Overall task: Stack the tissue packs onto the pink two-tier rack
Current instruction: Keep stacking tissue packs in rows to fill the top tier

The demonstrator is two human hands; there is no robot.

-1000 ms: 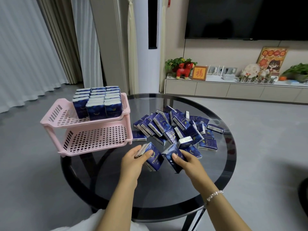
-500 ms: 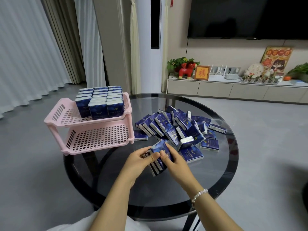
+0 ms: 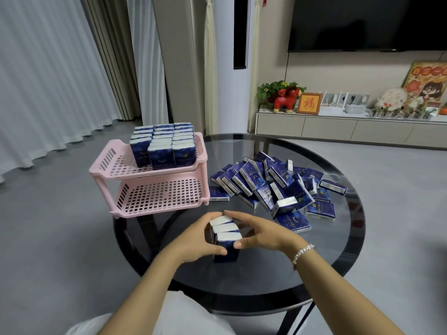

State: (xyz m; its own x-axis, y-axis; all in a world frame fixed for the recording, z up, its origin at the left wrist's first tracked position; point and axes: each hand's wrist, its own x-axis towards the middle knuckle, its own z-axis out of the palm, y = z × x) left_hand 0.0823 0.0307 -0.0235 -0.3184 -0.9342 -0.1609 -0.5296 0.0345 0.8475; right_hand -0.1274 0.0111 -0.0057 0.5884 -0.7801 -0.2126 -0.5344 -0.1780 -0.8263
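Three dark blue tissue packs (image 3: 226,234) stand upright side by side on the glass table, pressed together between my left hand (image 3: 197,239) and my right hand (image 3: 260,232). The pink two-tier rack (image 3: 154,174) stands at the table's left rim. Its top tier holds several upright packs (image 3: 163,146) in rows at the back right; its lower tier is bare. A loose pile of several more packs (image 3: 271,187) lies to the right of the rack, beyond my hands.
The round black glass table (image 3: 338,238) ends close to my body and just left of the rack. A white TV cabinet (image 3: 350,128) with ornaments stands behind. Curtains hang at the left over grey floor.
My hands brought separate packs together from the pile's near edge and stood them upright as one block of three, nearer to me. The view shifted slightly.
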